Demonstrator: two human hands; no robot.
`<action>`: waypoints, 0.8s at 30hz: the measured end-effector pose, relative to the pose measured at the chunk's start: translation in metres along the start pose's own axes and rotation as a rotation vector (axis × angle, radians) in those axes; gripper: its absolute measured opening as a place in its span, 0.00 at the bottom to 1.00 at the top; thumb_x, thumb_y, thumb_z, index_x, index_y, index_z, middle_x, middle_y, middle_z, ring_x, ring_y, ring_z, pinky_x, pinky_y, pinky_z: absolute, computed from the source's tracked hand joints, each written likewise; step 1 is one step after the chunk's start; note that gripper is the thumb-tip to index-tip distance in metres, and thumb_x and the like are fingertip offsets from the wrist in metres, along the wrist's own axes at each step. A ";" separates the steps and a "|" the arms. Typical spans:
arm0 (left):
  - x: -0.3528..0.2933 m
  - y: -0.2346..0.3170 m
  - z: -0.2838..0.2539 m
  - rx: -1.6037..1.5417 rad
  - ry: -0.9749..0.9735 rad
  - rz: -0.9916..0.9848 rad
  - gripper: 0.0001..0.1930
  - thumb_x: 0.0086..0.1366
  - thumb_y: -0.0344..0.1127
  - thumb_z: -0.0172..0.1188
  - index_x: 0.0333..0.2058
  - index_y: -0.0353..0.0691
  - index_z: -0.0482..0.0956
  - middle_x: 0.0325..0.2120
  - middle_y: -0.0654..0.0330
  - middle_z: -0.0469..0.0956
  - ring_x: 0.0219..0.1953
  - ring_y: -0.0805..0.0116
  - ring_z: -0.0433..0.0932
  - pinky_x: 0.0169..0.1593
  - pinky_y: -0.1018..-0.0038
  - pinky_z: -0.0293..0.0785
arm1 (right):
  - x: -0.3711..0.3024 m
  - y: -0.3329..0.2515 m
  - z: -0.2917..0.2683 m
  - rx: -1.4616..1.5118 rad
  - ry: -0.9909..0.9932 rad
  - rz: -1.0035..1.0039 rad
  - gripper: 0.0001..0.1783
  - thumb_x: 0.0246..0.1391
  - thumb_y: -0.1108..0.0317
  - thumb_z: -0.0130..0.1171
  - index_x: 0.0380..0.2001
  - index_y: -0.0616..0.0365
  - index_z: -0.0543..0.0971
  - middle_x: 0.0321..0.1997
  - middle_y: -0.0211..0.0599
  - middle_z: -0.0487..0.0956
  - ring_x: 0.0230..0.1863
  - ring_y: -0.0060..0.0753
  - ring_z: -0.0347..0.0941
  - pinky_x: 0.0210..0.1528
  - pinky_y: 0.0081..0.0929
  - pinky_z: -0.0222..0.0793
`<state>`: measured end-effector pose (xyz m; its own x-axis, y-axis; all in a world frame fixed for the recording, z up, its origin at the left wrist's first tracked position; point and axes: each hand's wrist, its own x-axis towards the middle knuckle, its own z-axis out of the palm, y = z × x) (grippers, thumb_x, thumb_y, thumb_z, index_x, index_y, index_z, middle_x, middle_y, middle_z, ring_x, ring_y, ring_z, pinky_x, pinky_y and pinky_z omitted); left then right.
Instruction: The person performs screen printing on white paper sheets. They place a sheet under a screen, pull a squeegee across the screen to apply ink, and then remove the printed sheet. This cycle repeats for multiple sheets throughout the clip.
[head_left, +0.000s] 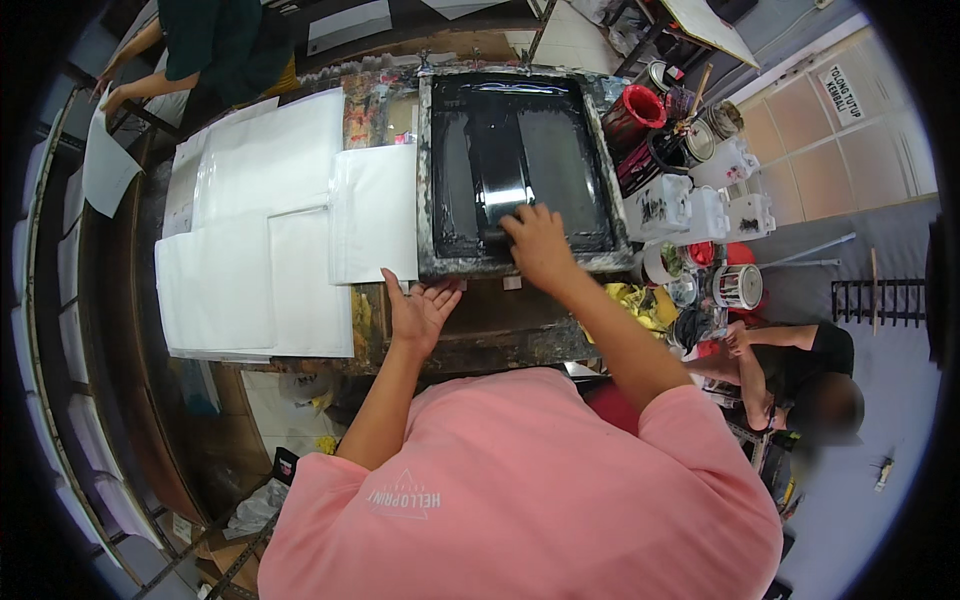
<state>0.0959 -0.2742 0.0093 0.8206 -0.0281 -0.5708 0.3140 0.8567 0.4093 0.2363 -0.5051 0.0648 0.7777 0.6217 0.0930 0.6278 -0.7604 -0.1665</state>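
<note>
On the table in front of me lies a screen-printing frame (424, 180), its mesh coated with wet black ink (500, 150). My right hand (543, 245) is closed at the near end of the mesh, on a dark, ink-covered squeegee (494, 238) largely hidden under the fingers. A glossy dark band runs from there to the frame's far side. My left hand (424, 312) is palm up with fingers spread, close to the frame's near left corner. White sheets (372, 215) lie against the frame's left side.
Larger white sheets (240, 260) cover the table's left part. Along the right stand a red ink pot (634, 112), white plastic containers (662, 205) and a paint can (738, 287). Yellow cloth (645, 305) lies by the right edge. One person works at far left, another sits at right.
</note>
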 end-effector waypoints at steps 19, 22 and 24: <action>0.023 -0.009 -0.013 0.151 0.288 -0.134 0.67 0.66 0.86 0.43 0.77 0.27 0.34 0.71 0.32 0.59 0.71 0.40 0.69 0.72 0.51 0.70 | 0.185 0.093 0.089 -0.059 0.021 0.072 0.22 0.59 0.65 0.65 0.57 0.46 0.78 0.54 0.34 0.82 0.58 0.43 0.76 0.60 0.59 0.64; 0.009 -0.006 -0.006 0.204 0.209 -0.078 0.65 0.68 0.85 0.42 0.76 0.25 0.40 0.67 0.35 0.67 0.68 0.44 0.73 0.71 0.53 0.73 | 0.133 0.070 0.059 -0.003 -0.086 0.030 0.23 0.59 0.62 0.67 0.58 0.47 0.78 0.55 0.35 0.81 0.59 0.45 0.76 0.59 0.58 0.65; -0.005 0.000 0.011 0.258 0.146 -0.023 0.60 0.72 0.81 0.39 0.75 0.24 0.43 0.64 0.36 0.71 0.66 0.46 0.75 0.72 0.54 0.71 | 0.080 0.044 0.025 0.002 -0.187 0.034 0.24 0.59 0.59 0.68 0.57 0.50 0.77 0.55 0.37 0.81 0.59 0.48 0.76 0.59 0.57 0.66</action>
<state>0.0969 -0.2794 0.0197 0.7405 0.0443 -0.6706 0.4581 0.6969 0.5518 0.3258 -0.4841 0.0404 0.7786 0.6199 -0.0971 0.6010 -0.7813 -0.1685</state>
